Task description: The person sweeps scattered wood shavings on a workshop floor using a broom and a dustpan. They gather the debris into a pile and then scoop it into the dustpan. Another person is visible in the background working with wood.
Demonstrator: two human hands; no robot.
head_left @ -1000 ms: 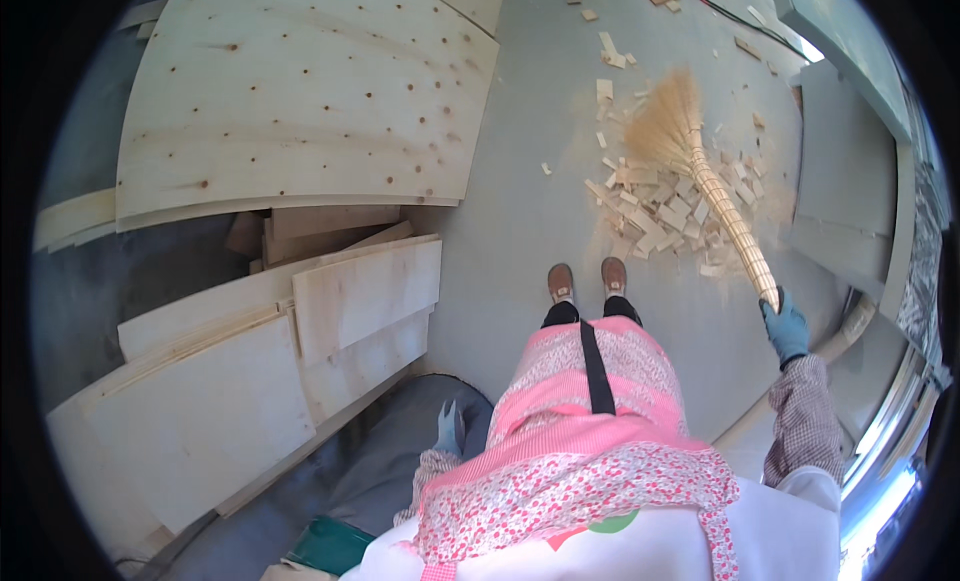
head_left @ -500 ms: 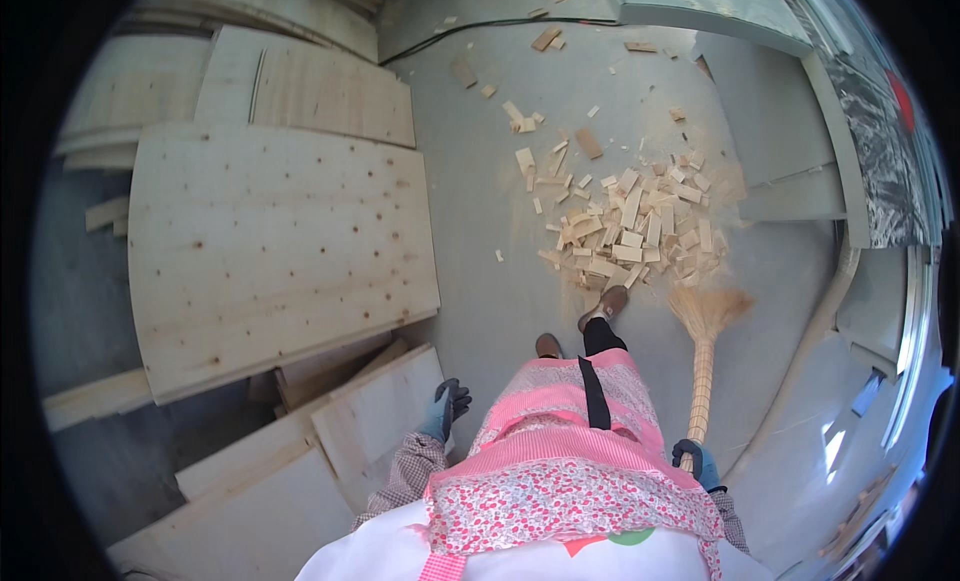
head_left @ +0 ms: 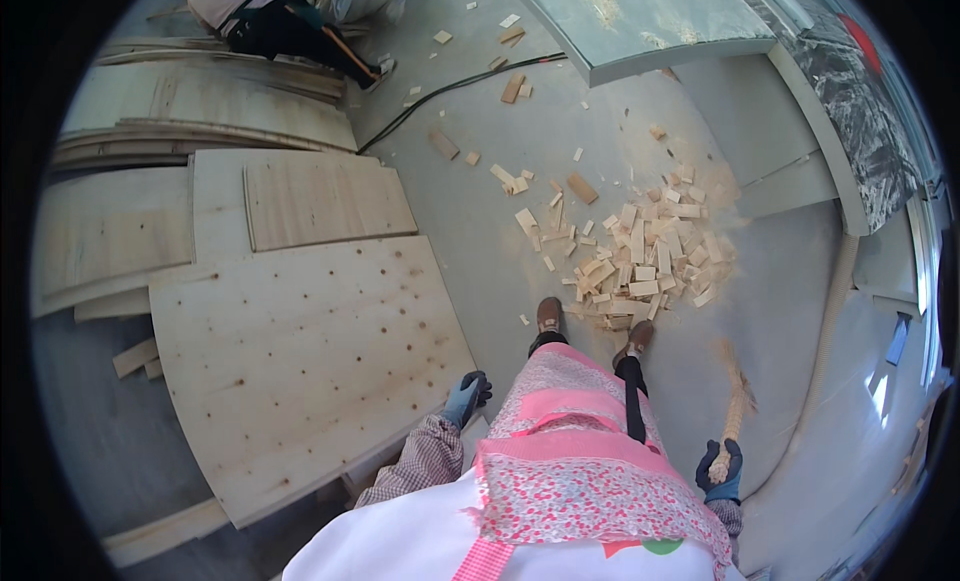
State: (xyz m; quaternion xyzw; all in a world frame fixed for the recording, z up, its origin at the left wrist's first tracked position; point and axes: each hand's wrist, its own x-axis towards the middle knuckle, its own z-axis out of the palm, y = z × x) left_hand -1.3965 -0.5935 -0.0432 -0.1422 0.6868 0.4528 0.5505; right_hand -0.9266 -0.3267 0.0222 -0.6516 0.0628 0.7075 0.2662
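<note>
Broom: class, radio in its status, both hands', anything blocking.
Right hand gripping broom. Left hand curled, seemingly empty. Broom apart from wood scraps. Shoes by scraps' near edge.

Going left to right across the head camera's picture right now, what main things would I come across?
Knot-speckled wooden board, gloved left hand, pink patterned apron, gloved right hand gripping the straw broom, pale hose on the right.

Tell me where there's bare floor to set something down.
Bare floor lies left, between the knotty plywood sheet and the wood scraps, and right, between those scraps and the pale hose, ahead of the broom in the right hand. Crowded: just beyond the shoes, where scraps pile up.
</note>
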